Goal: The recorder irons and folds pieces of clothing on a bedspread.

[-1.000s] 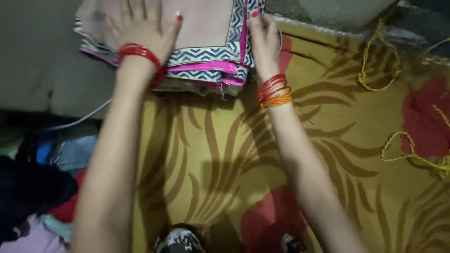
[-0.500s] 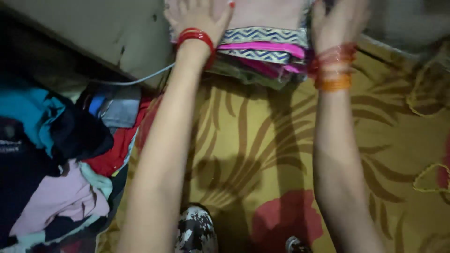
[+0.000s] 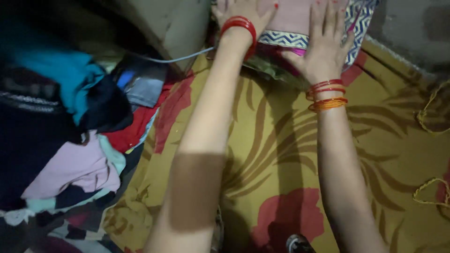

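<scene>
In the head view, I see both hands lying flat on a folded stack of cloth [image 3: 300, 28], pale pink on top with a blue and white zigzag border and a bright pink edge. This stack sits at the far end of the olive-yellow bed sheet with brown leaf shapes and red flowers [image 3: 262, 154], close to the grey wall.

The left hand [image 3: 243, 11] presses on the left part of the stack with the fingers spread. It is not clenched and grasps nothing. Its wrist carries red bangles [image 3: 240, 26]. The right hand [image 3: 323, 44] is also open, palm down on the border of the same stack, with thin red and orange bangles [image 3: 326, 93] on the wrist.

By my judgement, the folding of this piece is already done, because the cloth lies in neat layers, and the hands only flatten it. Much work seems left: at the left a loose heap of unfolded clothes [image 3: 61, 140] in teal, black, pink and red lies crumpled beside the sheet.

About containers, I cannot see any basket, box or bag. The heap lies loose, and the stack rests directly on the sheet. A pale thin cable [image 3: 183, 57] runs near the heap, and a yellow cord [image 3: 433, 110] lies on the sheet at the right edge.
</scene>
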